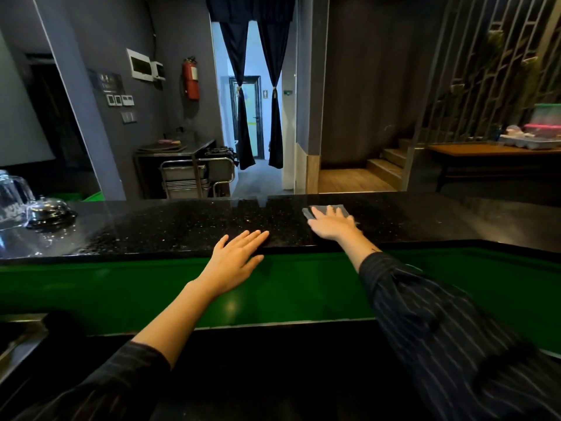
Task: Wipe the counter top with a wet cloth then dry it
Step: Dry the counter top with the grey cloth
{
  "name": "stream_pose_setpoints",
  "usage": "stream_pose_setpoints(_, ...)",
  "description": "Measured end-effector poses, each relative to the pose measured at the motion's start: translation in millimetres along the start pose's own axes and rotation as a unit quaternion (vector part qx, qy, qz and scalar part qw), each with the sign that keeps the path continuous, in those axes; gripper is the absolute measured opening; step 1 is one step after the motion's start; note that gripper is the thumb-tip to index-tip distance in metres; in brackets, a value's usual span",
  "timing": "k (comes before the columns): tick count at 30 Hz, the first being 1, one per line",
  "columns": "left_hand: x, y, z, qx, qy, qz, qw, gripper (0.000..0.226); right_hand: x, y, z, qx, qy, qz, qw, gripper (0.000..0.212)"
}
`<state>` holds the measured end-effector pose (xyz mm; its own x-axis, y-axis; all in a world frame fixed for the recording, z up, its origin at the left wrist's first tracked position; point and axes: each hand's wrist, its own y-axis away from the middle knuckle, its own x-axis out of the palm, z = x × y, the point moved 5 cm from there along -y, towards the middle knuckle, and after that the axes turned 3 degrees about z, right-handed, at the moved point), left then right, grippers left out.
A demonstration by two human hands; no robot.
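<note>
Both hands are out on the bar top right now. Right hand (332, 224) is flat, palm down, fingers spread, pressing a folded grey cloth (326, 210) onto the black speckled counter top (182, 226). Not really a grab, more like pinning it under the palm, with the far edge and the left corner of the cloth poking out past the fingertips. That cloth sits toward the far side of the counter, a bit right of the middle.

Left hand (235, 259) has nothing in it. It's open and relaxed, fingers resting over the near edge of the counter, with the wrist hanging above the green ledge (303, 284) that runs below the stone. The two hands are near each other but not touching. Both arms are in dark pinstriped sleeves (440, 329), pushed up on the left arm so the forearm is bare.

The stone looks glossy with loads of tiny bright flecks. Can't honestly tell whether that's water or just the pattern in the granite.

Way over on the left end of the counter there's a clear glass jug (12, 199) and, just to its right, a shiny metal dome lid (48, 209), well apart from the cloth. Behind the bar on the far side you can see a steel trolley (194, 177), a red fire extinguisher (190, 79) on the grey wall, and dark curtains (258, 95) tied back in a doorway. Off to the far right there's a wooden table (491, 151) with some plastic containers on it.
</note>
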<state>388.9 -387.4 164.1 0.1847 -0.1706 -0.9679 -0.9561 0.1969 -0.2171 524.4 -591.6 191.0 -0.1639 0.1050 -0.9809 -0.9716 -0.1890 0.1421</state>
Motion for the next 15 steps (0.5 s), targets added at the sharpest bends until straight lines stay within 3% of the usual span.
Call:
stream_pose_setpoints(3, 0.5, -4.0, 2.2, -0.003, 0.01, -0.033, 0.999, 0.054, 9.6, 13.0, 62.7, -0.056, 0.003, -0.016, 0.998, 0.058)
stream_pose_setpoints(8, -8.7, 8.1, 6.0, 0.041, 0.051, -0.201, 0.977, 0.044, 22.8, 26.4, 100.3, -0.225, 0.053, 0.017, 0.973, 0.055)
stream_pose_setpoints(11, -12.1, 6.9, 8.3, 0.027, 0.05, -0.214, 0.975, 0.041, 6.8, 2.9, 65.5, -0.167, 0.014, 0.02, 0.986, 0.056)
stream_pose_setpoints(15, -21.1, -5.4, 21.7, 0.053, -0.005, -0.149, 0.987, 0.057, -1.0, -36.0, 42.4, -0.047, 0.001, 0.024, 0.999, 0.056)
